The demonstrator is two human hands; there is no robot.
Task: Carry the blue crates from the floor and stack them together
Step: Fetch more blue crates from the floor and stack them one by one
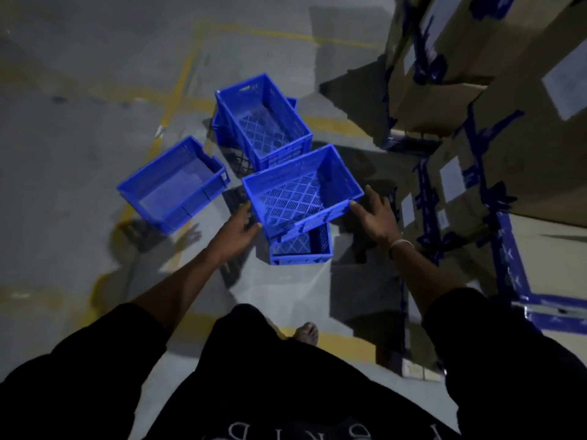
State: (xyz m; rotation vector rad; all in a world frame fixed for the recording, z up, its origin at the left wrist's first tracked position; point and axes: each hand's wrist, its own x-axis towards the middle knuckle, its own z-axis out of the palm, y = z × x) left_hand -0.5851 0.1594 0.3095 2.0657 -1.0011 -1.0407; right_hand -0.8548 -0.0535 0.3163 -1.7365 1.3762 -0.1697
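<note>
A blue lattice crate sits askew on top of a second blue crate on the floor just ahead of me. My left hand is at its near-left corner, fingers loosely bent against the wall. At the near-right corner is my right hand, its fingers spread and its thumb touching the rim. Farther away another blue lattice crate rests on a crate that is mostly hidden. A solid-walled blue bin stands alone on the floor to the left.
Stacked cardboard boxes with blue tape and white labels fill the right side, close to the crates. Yellow lines cross the grey concrete floor. My foot is below the near crates.
</note>
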